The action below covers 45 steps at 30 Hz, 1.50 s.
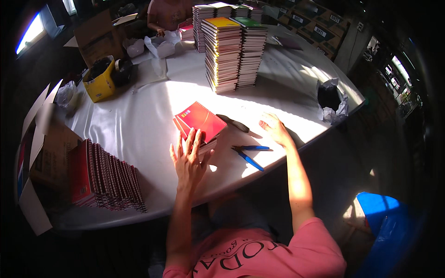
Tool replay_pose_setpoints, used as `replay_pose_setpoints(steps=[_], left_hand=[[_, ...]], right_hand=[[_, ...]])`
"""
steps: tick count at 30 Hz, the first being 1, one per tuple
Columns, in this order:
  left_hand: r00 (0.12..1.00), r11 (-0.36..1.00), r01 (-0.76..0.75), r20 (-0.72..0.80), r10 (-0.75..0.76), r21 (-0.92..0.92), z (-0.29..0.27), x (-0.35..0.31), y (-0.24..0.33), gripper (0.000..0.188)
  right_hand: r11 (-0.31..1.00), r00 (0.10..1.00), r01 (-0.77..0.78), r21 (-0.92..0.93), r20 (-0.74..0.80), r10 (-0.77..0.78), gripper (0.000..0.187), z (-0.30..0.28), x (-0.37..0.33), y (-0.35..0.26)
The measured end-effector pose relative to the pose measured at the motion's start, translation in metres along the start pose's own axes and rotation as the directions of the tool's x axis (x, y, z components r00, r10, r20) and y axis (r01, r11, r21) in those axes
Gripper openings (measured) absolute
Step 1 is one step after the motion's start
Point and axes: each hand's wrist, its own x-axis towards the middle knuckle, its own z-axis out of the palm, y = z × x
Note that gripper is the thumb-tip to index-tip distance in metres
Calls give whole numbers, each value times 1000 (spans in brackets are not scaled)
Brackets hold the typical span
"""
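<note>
A small stack of red spiral notebooks (200, 118) lies on the white-covered table in front of me, its top covers slightly fanned. My left hand (188, 160) rests on the near edge of that stack, fingers stretched out and spread. To the right, my right hand (276, 131) lies on the table in bright sunlight, fingers loosely apart, with nothing visible in it. Between the hands are blue-handled cutting pliers (251, 155), their handles spread toward the right. A dark, elongated object (235, 123) sits just beside the notebooks; its kind is unclear.
Tall notebook stacks (222, 58) with yellow and green tops stand beyond. More red spiral notebooks (104, 178) lean in a row by an open carton (55, 153) at left. A yellow container (99, 83) is farther back, crumpled-paper-lined holder (330, 99) at right. Another person (169, 16) stands across the table.
</note>
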Motion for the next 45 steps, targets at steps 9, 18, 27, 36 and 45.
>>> replay_pose_setpoints(steps=[9, 18, 27, 36, 45], left_hand=[[996, 997, 80, 44, -79, -12, 2, -3, -2, 66], [998, 996, 47, -26, -49, -78, -3, -5, 4, 71], [996, 986, 85, -2, -86, -144, -2, 5, 17, 71], [999, 990, 28, -24, -32, -139, 8, 3, 5, 69], [994, 982, 110, 24, -108, -156, 3, 2, 9, 68]], right_hand=[[545, 658, -643, -539, -752, 33, 57, -178, -2, 113], [707, 390, -533, 465, -606, 693, 125, -231, 12, 236], [812, 737, -47, -581, -570, -365, 58, -194, 0, 184], [854, 869, 54, -518, -396, -296, 60, -180, -15, 137], [811, 868, 123, -572, -333, -367, 34, -171, -22, 135]])
